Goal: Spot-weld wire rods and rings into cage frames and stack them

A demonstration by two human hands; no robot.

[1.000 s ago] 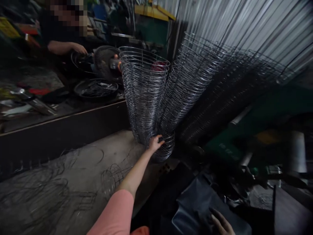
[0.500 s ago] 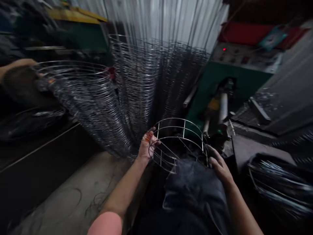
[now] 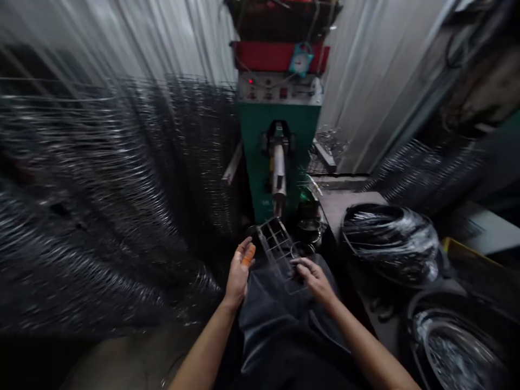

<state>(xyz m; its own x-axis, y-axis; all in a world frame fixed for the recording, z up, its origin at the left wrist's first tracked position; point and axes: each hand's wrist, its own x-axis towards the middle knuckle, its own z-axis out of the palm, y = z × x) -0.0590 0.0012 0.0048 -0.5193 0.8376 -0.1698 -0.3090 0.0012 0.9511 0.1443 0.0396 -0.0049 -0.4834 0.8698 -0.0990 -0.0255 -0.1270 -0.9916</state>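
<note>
A round wire frame (image 3: pixel 277 238) with thin cross wires is tipped on edge above my dark-clad lap. My right hand (image 3: pixel 313 279) is closed with thumb and fingers on its right side; motion blurs the exact grip. To the left of the frame is my left hand (image 3: pixel 239 271), fingers stretched and loosely apart, with an orange wrap (image 3: pixel 248 255) round one finger. It seems not to grip the wire. A small ring of wire (image 3: pixel 303 250) shows just beyond my right fingers; I cannot tell whether it belongs to the frame.
Ahead stands a green machine (image 3: pixel 254 157) with a protruding metal arm (image 3: pixel 279 168) and a blue clock-like dial (image 3: pixel 301 60). Tall stacks of wire frames (image 3: pixel 122 157) fill the left. On the right are a bundle of wire rings (image 3: pixel 390 238) and a round tub (image 3: pixel 412 325).
My view has swung right, bringing the green machine to the centre. The wire frame has been turned on edge. My left hand has come off it, while my right stays on it.
</note>
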